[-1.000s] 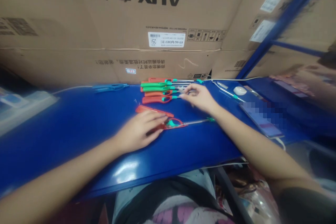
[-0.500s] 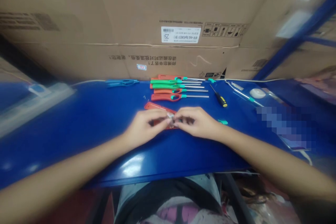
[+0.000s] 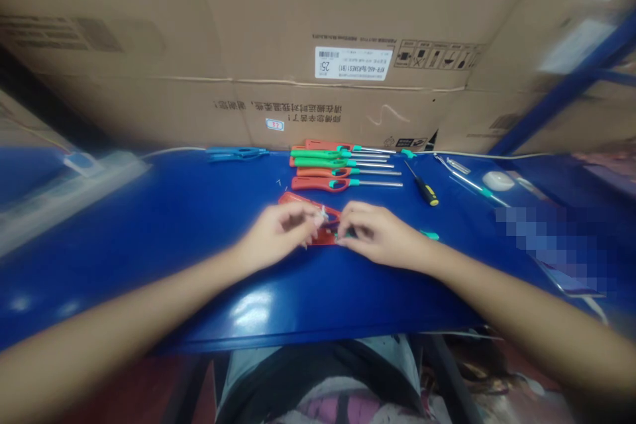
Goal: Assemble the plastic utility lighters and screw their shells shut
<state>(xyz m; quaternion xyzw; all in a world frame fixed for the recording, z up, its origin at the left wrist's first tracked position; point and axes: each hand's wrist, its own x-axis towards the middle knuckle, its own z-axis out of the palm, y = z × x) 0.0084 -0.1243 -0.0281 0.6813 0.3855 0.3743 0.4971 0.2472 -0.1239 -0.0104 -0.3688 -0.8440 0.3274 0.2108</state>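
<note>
A red long-nosed lighter (image 3: 325, 233) lies open on the blue table (image 3: 163, 225), its teal tip (image 3: 430, 235) poking out to the right. My left hand (image 3: 281, 232) pinches a small pale part over the lighter's body. My right hand (image 3: 380, 235) rests on the lighter with its fingers closed on the middle section. A loose red cover piece (image 3: 293, 199) lies just behind my left hand. Behind them, a row of finished red and green lighters (image 3: 342, 169) lies side by side.
A black and yellow screwdriver (image 3: 422, 185) lies right of the row. A blue tool (image 3: 236, 154) is at the back left. A white round object (image 3: 498, 180) and thin metal rods (image 3: 467, 179) sit at the right. Large cardboard boxes (image 3: 298, 46) wall the back.
My right hand came back from the row of lighters to the red lighter in front. Both hands now meet over it. The camera has shifted a little.
</note>
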